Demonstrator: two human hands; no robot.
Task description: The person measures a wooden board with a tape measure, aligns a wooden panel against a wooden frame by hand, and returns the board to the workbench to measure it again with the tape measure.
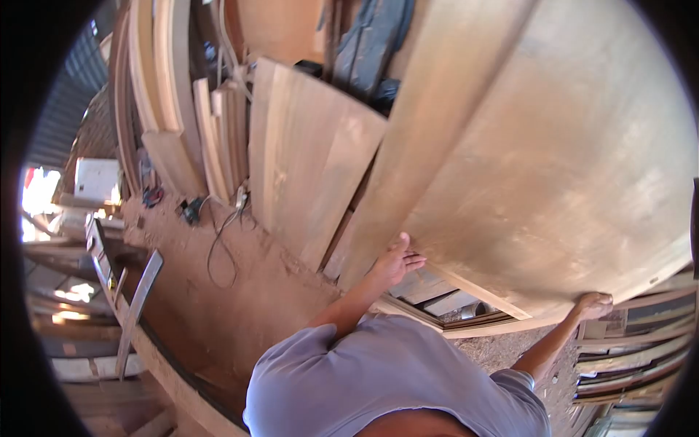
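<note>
A large, smooth wooden panel (553, 167) fills the right side of the view, its lower edge close to my body. My left hand (397, 264) is at the panel's lower left corner, thumb and fingers spread; I cannot tell how firmly it touches the wood. Farther right, my right hand (595, 306) has its fingers bent over the panel's near edge. A long wooden board (444, 95) runs along the panel's left side. Below the left hand a wooden frame (477, 322) shows through a gap, with a round metal object inside it.
A jointed wooden panel (309, 138) leans at the back, beside several upright planks (171, 73). A corded power tool (191, 210) lies on the dusty floor (247, 291). At left stands a long beam (164, 364); at right, stacked boards (641, 342).
</note>
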